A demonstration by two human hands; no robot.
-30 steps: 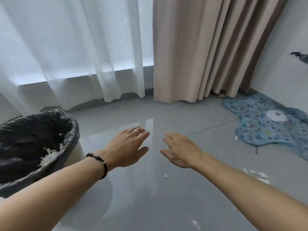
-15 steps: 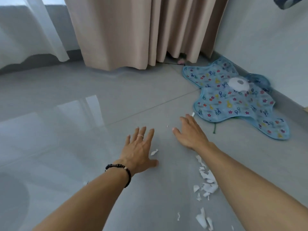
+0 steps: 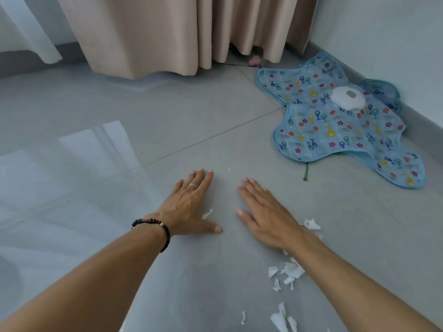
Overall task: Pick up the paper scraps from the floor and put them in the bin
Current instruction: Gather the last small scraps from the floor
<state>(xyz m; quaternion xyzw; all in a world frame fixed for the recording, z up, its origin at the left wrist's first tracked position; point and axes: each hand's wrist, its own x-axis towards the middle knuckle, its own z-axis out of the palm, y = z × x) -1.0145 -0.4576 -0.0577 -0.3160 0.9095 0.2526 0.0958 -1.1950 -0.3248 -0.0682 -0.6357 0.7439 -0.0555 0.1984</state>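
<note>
Grey glossy floor (image 3: 167, 111) runs up to a beige curtain (image 3: 167, 32) at 12 o'clock. Your left hand (image 3: 189, 207) is at centre, palm down, fingers spread flat and holding nothing, with a bead bracelet (image 3: 155, 227) on the wrist; one scrap (image 3: 206, 214) shows just beside its thumb webbing. Your right hand (image 3: 268, 215) is likewise flat and empty. More scraps (image 3: 286, 271) are scattered at 5 o'clock beside your right forearm. A blue mat (image 3: 335, 121) lies at 2 o'clock. The bin is out of view.
</note>
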